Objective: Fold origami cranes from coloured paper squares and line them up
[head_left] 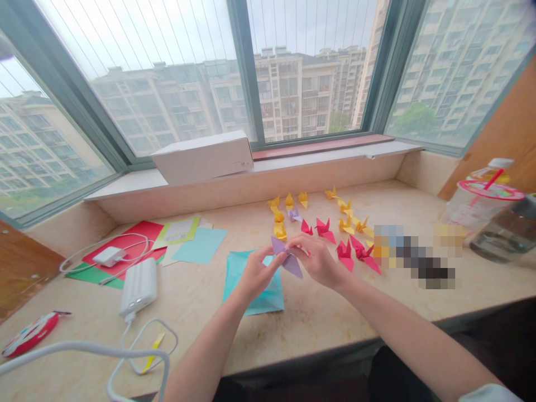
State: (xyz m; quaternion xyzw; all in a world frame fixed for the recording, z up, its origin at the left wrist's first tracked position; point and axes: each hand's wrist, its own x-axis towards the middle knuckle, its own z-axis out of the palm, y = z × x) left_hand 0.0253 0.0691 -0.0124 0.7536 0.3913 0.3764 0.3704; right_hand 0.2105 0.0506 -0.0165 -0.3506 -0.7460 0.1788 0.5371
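A folded purple paper crane (287, 256) is held just above the marble counter (318, 318), pinched from both sides. My left hand (255, 274) grips its lower left part with closed fingers. My right hand (315, 258) pinches its right side at the top. Beneath them lie teal paper sheets (268, 296). Behind my hands stand several finished paper cranes: yellow ones (280, 219), pink ones (355, 251) and a small lilac one (294, 214).
More coloured sheets (196, 243) lie at the left, with a white charger and cable (109, 255) on red paper. A white power bank (139, 286) sits near the front left. A white box (203, 156) rests on the sill. A lidded cup with a straw (479, 206) stands at the right.
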